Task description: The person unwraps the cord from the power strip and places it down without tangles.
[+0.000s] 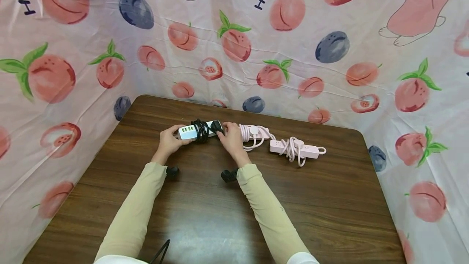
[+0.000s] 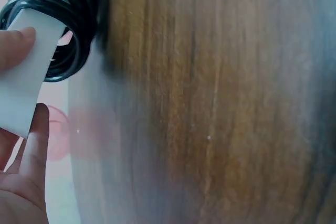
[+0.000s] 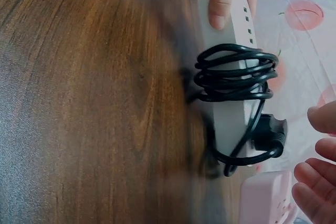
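My left hand [image 1: 169, 141] holds the left end of a white power strip [image 1: 188, 132], thumb on its near side and fingers on the far side. Black cord [image 3: 233, 74] is wound in several loops round the strip's middle. The black plug [image 3: 268, 134] sits at the right end, with a cord loop hanging beside it. My right hand [image 1: 232, 141] is at that right end; in the right wrist view its fingers [image 3: 314, 179] are spread and stand apart from the plug. Row of ports on the strip shows near the left hand.
Just right of my right hand lies a pink power strip [image 1: 262, 134] with its pink cord wrapped round it. Another pink power strip [image 1: 311, 151] lies farther right on the brown wooden table [image 1: 329, 199]. A fruit-patterned curtain [image 1: 293, 48] hangs behind the table.
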